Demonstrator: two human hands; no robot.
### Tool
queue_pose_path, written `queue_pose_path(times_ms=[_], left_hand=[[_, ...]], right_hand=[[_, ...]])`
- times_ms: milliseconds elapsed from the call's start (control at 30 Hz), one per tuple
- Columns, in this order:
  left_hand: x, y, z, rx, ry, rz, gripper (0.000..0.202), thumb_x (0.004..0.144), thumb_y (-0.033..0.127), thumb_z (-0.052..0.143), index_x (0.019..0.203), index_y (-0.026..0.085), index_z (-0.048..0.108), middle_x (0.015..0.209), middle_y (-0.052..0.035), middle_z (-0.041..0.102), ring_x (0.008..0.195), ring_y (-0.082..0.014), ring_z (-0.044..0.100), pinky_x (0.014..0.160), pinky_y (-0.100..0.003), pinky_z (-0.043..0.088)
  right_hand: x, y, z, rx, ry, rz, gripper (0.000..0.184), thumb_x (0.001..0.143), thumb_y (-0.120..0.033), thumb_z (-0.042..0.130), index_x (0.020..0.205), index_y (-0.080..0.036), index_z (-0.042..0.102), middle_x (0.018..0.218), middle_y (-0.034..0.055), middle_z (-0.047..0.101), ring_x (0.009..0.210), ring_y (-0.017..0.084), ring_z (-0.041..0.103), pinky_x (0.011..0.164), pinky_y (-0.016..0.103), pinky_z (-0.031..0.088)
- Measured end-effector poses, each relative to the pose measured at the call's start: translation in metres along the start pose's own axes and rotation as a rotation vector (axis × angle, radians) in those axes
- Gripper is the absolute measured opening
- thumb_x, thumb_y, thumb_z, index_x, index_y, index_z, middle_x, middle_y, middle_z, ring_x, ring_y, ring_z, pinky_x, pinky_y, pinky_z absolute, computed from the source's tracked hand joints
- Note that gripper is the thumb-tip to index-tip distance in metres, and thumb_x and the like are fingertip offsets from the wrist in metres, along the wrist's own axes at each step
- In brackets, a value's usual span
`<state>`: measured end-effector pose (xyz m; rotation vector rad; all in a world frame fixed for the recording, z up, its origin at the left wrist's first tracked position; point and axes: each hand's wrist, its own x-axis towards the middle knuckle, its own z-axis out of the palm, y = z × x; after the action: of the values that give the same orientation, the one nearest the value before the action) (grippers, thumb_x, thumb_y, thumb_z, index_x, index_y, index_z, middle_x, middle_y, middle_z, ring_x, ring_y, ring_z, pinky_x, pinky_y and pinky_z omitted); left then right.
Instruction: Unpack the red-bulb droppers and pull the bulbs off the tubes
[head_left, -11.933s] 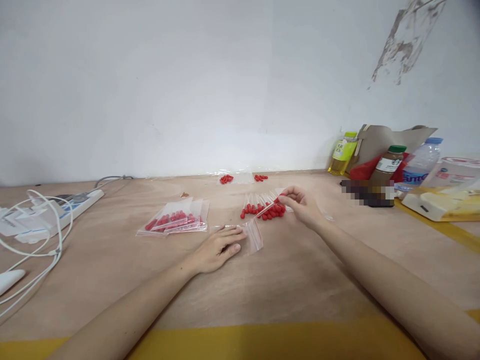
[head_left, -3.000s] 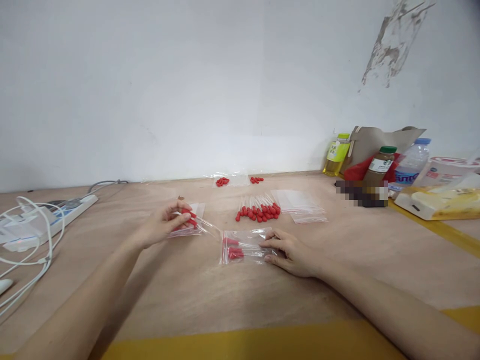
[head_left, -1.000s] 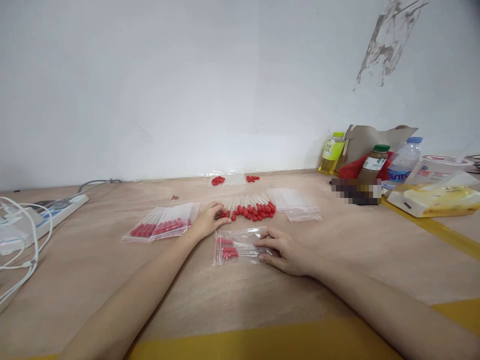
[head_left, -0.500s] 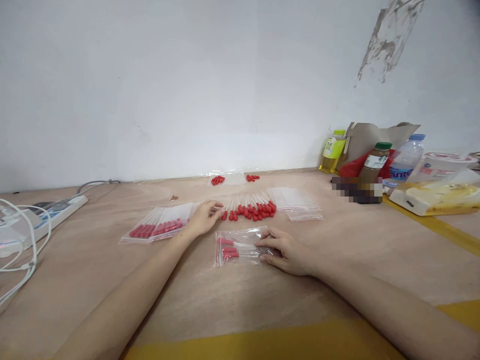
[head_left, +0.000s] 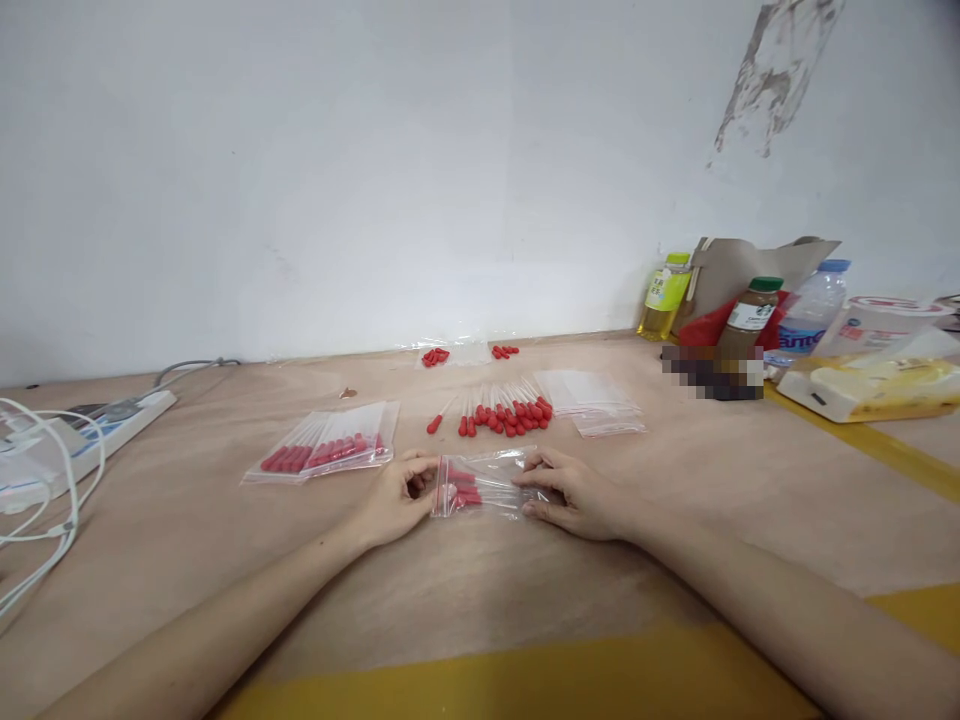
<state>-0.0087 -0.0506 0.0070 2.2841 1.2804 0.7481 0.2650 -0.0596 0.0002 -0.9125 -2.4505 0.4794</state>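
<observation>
A clear zip bag (head_left: 491, 466) lies on the table in front of me, with several red-bulbed droppers (head_left: 466, 490) inside, bulbs toward the zip at its left end. My left hand (head_left: 401, 497) pinches the bag at that zip end. At the opposite end, my right hand (head_left: 574, 493) grips the bag between thumb and fingers. Just beyond it is a pile of loose droppers (head_left: 514, 412), red bulbs toward me, with one stray dropper (head_left: 435, 423) off to the left. Filled zip bags (head_left: 322, 447) lie left of the pile, and flat unfilled zip bags (head_left: 592, 400) to its right.
Along the wall rest small red bulbs (head_left: 435, 357) on clear plastic. A power strip (head_left: 120, 435) and white cables (head_left: 71, 500) occupy the left side. Drink bottles (head_left: 664, 300), a paper bag (head_left: 724, 275) and a tissue pack (head_left: 874, 388) stand at the right. Yellow tape (head_left: 510, 680) crosses the near edge.
My left hand has come back from beside the loose droppers to the bag's zip end and closed on it. One dropper now lies apart from the pile. The right hand keeps its hold.
</observation>
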Motion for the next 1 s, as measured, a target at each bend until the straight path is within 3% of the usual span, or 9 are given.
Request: queue_pose_path(times_ms=[133, 300, 400, 567, 733, 833, 1000], left_hand=[[0.001, 0.007, 0.001, -0.037, -0.085, 0.050, 0.030, 0.074, 0.042, 0.057, 0.094, 0.021, 0.062, 0.089, -0.0026, 0.055, 0.065, -0.0112, 0.046, 0.055, -0.021, 0.037], [0.000, 0.012, 0.006, -0.158, -0.179, 0.046, 0.030, 0.073, 0.042, 0.059, 0.087, 0.017, 0.050, 0.074, 0.0011, 0.052, 0.062, -0.0105, 0.046, 0.055, -0.020, 0.037], [-0.001, 0.016, 0.004, -0.116, -0.206, 0.058, 0.024, 0.077, 0.039, 0.055, 0.085, 0.017, 0.048, 0.075, 0.0008, 0.051, 0.064, -0.0108, 0.046, 0.057, -0.021, 0.038], [-0.005, 0.021, -0.004, 0.025, -0.162, 0.120, 0.018, 0.080, 0.032, 0.050, 0.091, 0.018, 0.051, 0.082, -0.0021, 0.054, 0.071, -0.0135, 0.049, 0.066, -0.026, 0.041], [-0.008, 0.011, 0.003, -0.160, -0.054, 0.100, 0.021, 0.079, 0.033, 0.054, 0.093, 0.018, 0.054, 0.087, -0.0043, 0.057, 0.079, -0.0155, 0.053, 0.072, -0.027, 0.043], [-0.007, 0.005, 0.006, -0.283, -0.074, 0.038, 0.021, 0.079, 0.032, 0.054, 0.093, 0.017, 0.054, 0.085, -0.0047, 0.059, 0.077, -0.0150, 0.055, 0.070, -0.027, 0.044], [-0.006, 0.000, -0.017, -0.408, -0.142, -0.071, 0.024, 0.077, 0.033, 0.056, 0.095, 0.017, 0.052, 0.087, -0.0039, 0.061, 0.080, -0.0151, 0.057, 0.074, -0.029, 0.047]], right_hand=[[0.001, 0.000, 0.001, 0.010, 0.022, -0.013, 0.032, 0.081, -0.032, 0.051, 0.110, -0.020, 0.058, 0.100, 0.0073, 0.050, 0.084, 0.014, 0.051, 0.077, 0.028, 0.044], [0.002, 0.002, 0.007, -0.003, 0.091, 0.001, 0.027, 0.081, -0.031, 0.052, 0.102, -0.020, 0.062, 0.088, 0.0047, 0.052, 0.073, 0.012, 0.051, 0.069, 0.025, 0.043], [0.002, 0.002, 0.007, -0.009, 0.089, 0.011, 0.024, 0.081, -0.030, 0.052, 0.099, -0.019, 0.063, 0.081, 0.0033, 0.052, 0.068, 0.011, 0.049, 0.065, 0.024, 0.042], [0.003, 0.001, 0.005, 0.006, 0.073, 0.009, 0.026, 0.081, -0.030, 0.051, 0.102, -0.019, 0.062, 0.082, 0.0037, 0.053, 0.069, 0.011, 0.050, 0.067, 0.024, 0.042], [0.003, 0.001, 0.005, 0.031, 0.071, 0.001, 0.026, 0.081, -0.028, 0.051, 0.103, -0.018, 0.061, 0.083, 0.0039, 0.053, 0.070, 0.011, 0.050, 0.068, 0.024, 0.042], [0.003, 0.001, 0.006, 0.043, 0.072, -0.003, 0.026, 0.082, -0.028, 0.051, 0.103, -0.018, 0.061, 0.084, 0.0043, 0.054, 0.071, 0.011, 0.050, 0.067, 0.024, 0.042], [0.003, 0.000, 0.006, 0.047, 0.069, -0.001, 0.024, 0.081, -0.027, 0.052, 0.101, -0.018, 0.062, 0.085, 0.0042, 0.054, 0.072, 0.012, 0.050, 0.068, 0.024, 0.042]])
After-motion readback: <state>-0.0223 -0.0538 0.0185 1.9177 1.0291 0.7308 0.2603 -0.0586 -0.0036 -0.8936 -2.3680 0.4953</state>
